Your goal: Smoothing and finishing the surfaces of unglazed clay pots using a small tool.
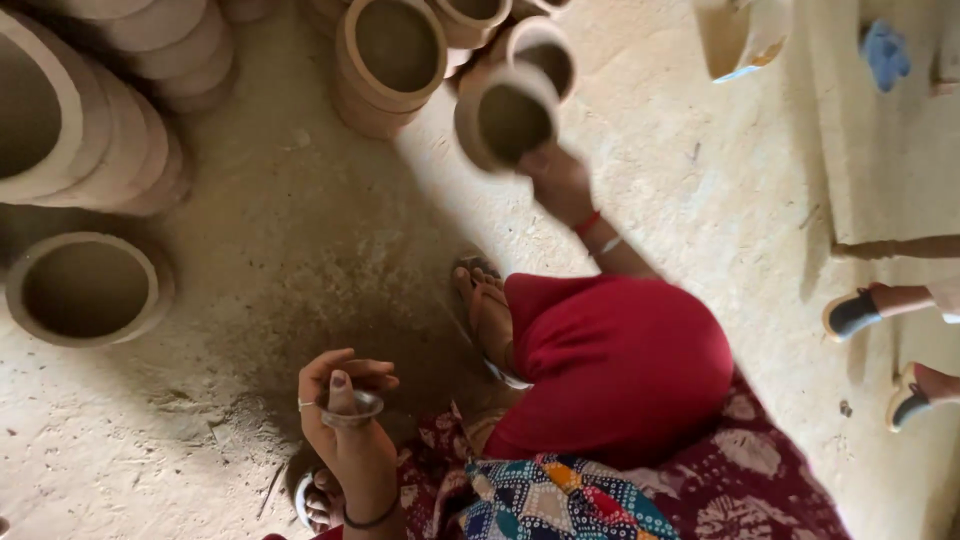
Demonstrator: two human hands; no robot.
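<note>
Clay is everywhere here: unfired pots crowd the dusty floor (pixel 300 230) from nine o'clock round to twelve. The right hand (pixel 558 180) reaches out toward one o'clock and has its fingers closed on the rim of a small pot (pixel 507 118), lifted and tilted so its mouth faces the camera, just in front of the pot cluster (pixel 395 60). The left hand (pixel 342 405), at about seven o'clock, is curled with thumb and fingertips pinching a small metal ring (pixel 358 408); it is near the person's knee, well apart from the raised pot. A stack of large rings (pixel 100 120) lies at ten o'clock and a wide pot (pixel 88 288) at nine.

The step in hand looks like picking one pot out of the cluster. Next, by my reading, it must be brought in toward the lap, gripped gently, since a thin rim could chip.
</note>
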